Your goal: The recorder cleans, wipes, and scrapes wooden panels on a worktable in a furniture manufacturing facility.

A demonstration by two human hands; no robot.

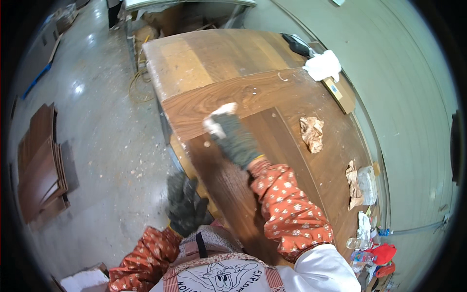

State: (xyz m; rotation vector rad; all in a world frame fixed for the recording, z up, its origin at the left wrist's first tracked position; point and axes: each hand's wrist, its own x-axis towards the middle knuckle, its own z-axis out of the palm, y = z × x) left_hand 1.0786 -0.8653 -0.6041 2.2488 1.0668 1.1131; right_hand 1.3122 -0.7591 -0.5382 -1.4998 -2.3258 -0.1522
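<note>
My right hand (236,141), in a dark grey-green work glove, presses a crumpled white rag (225,108) at the far left end of a dark brown wood-grain board (272,134). Its fingers are bent over the rag and partly smeared by motion. The board lies flat on a wood-topped table (194,109), and small pale spots show near its corners. Beside the table's left edge hangs my left hand (185,207), gloved alike, with its fingers apart and nothing in them.
Crumpled tan paper (311,135) lies right of the board. A white cloth (323,65), a cardboard box (339,95) and a wrapped pale block (367,185) line the table's right side. Brown panels (39,170) are stacked on the floor at left. Bottles and a red bag (382,254) stand at lower right.
</note>
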